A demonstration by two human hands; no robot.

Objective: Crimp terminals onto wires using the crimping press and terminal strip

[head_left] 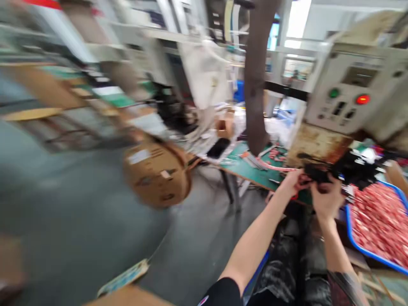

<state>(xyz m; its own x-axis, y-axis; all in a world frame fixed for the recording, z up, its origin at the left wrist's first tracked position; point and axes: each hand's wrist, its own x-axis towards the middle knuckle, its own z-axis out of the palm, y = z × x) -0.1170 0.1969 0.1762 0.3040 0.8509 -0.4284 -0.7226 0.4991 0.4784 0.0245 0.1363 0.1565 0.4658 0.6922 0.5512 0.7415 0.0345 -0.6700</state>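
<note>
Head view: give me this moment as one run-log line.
left hand: at bench edge, pinching something red | right hand: on black part | blue tray: red pieces, at right | machine panel: above | picture blurred

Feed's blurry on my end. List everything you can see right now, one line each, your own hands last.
Machine panel: one, beige, upper right, with a green and a red button.
Tray: one, blue, lower right, full of small red pieces.
Black part: one, under the machine, at both hands; too blurred to identify.
Bench mat: one, green, centre right.
Cardboard reel: one, brown, centre, by the bench.
Pillar: one, dark, upper centre.
Floor: grey, left.
Left hand: on the black part.
Right hand: on the black part; grip unclear.
</note>
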